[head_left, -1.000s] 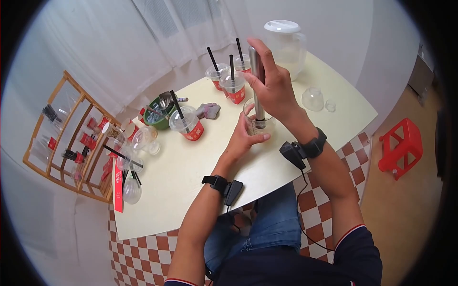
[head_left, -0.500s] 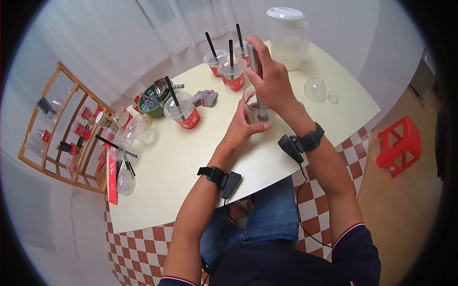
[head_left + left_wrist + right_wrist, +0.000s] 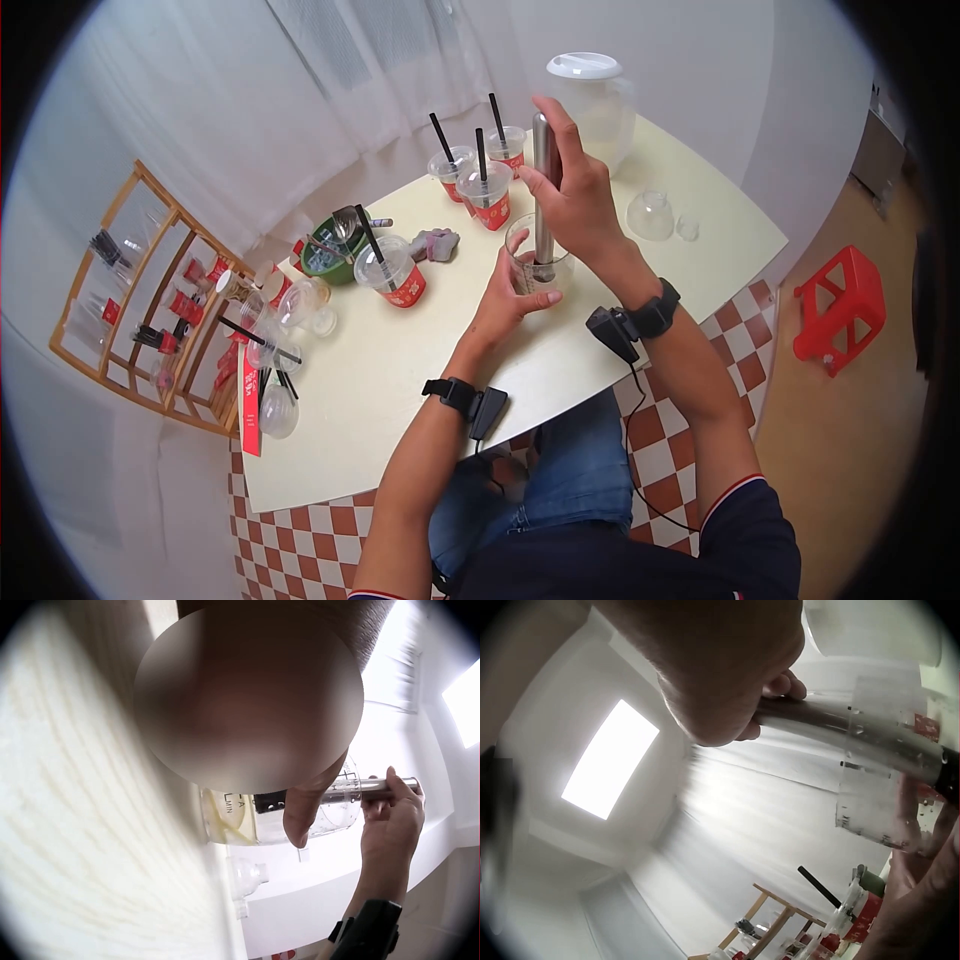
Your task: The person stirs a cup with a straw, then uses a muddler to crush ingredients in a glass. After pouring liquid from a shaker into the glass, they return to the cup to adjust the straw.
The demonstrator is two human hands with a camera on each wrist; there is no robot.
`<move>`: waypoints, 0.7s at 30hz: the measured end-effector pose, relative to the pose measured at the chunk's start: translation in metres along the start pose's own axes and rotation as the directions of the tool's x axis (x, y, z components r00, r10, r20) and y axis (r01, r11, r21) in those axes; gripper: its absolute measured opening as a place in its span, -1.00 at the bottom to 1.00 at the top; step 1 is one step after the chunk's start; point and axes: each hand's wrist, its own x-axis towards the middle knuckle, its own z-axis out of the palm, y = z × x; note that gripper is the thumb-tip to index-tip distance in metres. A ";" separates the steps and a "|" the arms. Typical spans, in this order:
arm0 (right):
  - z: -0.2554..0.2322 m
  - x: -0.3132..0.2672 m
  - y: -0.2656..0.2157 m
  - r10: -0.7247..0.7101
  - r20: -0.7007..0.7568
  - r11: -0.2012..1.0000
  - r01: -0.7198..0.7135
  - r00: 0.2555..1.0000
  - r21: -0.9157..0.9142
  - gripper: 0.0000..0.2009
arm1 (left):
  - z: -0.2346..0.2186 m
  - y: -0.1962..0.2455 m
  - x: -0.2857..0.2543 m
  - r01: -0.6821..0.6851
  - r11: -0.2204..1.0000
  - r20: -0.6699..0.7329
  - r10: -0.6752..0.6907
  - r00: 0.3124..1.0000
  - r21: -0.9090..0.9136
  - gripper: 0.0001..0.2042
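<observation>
A clear measuring cup [image 3: 557, 277] stands on the pale table, and my left hand [image 3: 508, 298] grips its side. My right hand [image 3: 582, 205] holds a steel muddler [image 3: 543, 160] upright, with the fingers curled round its upper part. The muddler's dark end is down inside the cup. In the left wrist view, pale yellow pieces [image 3: 232, 821] lie at the cup's bottom beside the black tip [image 3: 270, 802]. Drops cling to the steel rod [image 3: 885, 747] and the cup wall in the right wrist view.
Red-sleeved cups with black straws [image 3: 490, 200], a grey cloth [image 3: 436, 244] and a green bowl [image 3: 330, 262] stand beyond my left hand. A lidded pitcher [image 3: 603, 115] is at the back; a small clear dome [image 3: 652, 215] lies right. A wooden rack [image 3: 120, 370] stands left.
The head view has tilted up and back down. My right hand and the muddler have shifted slightly relative to the cup; both hands keep their grips.
</observation>
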 end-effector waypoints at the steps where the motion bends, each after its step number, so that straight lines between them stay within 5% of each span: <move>1: -0.004 0.003 -0.007 -0.005 0.011 1.000 0.005 1.000 0.001 -0.26 | 0.001 0.000 0.000 -0.012 1.000 0.003 0.012 1.000 0.004 0.18; 9: -0.009 0.015 -0.028 -0.149 -0.032 0.989 0.150 0.988 0.020 -0.27 | 0.003 0.004 -0.001 -0.048 0.998 0.007 0.048 0.999 0.045 0.15; 21: 0.011 -0.011 0.005 -0.038 0.086 0.999 0.039 0.996 -0.015 -0.29 | -0.001 -0.004 0.001 -0.022 1.000 0.013 0.022 1.000 -0.022 0.18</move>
